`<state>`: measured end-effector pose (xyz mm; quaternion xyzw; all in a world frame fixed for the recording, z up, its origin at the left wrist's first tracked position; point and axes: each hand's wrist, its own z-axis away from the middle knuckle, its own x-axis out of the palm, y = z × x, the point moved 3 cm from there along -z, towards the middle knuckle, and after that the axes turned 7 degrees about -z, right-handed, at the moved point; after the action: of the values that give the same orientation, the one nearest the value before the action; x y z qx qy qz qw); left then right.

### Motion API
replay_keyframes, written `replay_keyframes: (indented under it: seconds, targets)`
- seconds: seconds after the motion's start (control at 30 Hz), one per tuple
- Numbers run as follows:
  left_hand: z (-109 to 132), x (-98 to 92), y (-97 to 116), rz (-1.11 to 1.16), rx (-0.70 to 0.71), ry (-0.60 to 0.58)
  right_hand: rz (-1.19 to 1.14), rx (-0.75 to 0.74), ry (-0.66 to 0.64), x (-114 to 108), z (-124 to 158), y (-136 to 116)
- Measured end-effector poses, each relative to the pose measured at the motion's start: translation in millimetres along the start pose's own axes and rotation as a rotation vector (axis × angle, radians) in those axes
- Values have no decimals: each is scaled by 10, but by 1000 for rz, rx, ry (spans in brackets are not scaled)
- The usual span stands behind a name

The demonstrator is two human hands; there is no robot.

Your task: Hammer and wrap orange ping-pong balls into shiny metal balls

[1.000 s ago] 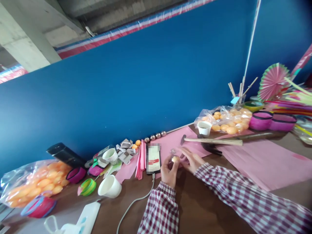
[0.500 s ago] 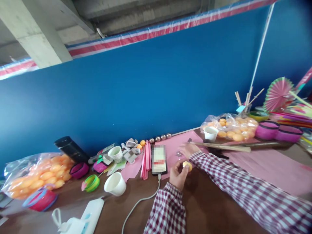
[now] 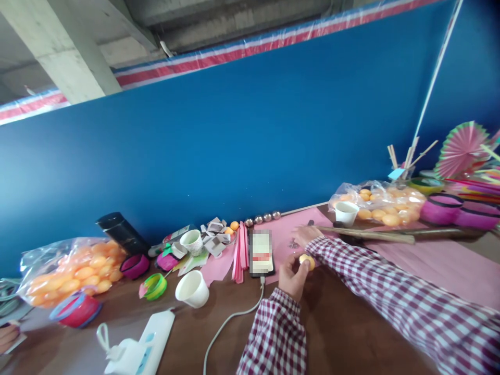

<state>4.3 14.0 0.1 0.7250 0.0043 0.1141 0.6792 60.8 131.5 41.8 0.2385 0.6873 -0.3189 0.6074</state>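
Observation:
Between the thumb and fingers of my left hand (image 3: 292, 276) is a small yellow piece with a scalloped edge (image 3: 307, 261); its exact kind is unclear. My right hand (image 3: 307, 235) reaches over a pink sheet (image 3: 281, 229) just beyond it, fingers stretched out and slightly blurred. Close to those fingers lies a little cluster of small shiny bits (image 3: 292, 245), too small to name. A phone (image 3: 261, 255) with a blurred screen and a plugged-in cable (image 3: 226, 319) rests left of my hands. Folded pink strips (image 3: 240, 255) lie beside it.
Bags of orange balls (image 3: 78, 271) stand left and right. White cups (image 3: 192, 289), a black cylinder (image 3: 121, 234), a power strip (image 3: 156, 336) and wooden sticks (image 3: 375, 235) lie around. Shiny balls (image 3: 266, 216) line the blue partition (image 3: 234, 140). Another person's hand (image 3: 8, 336) shows at far left.
The view has shifted, so the table things appear a little farther right. My left hand still holds the yellow piece. Another person's hand has come into view at far left.

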Motion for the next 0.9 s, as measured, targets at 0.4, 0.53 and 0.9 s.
replay_keyframes:
  seconds: [0.4,0.53,0.9]
  targets:
    - [-10,3,-20,35,9,73,11,-10,-53,82,-59,17]
    - [-12,4,-20,20,12,41,17,2,-85,50,-63,-1]
    - [-14,2,-32,24,-3,84,21,105,-107,-122,68,-20]
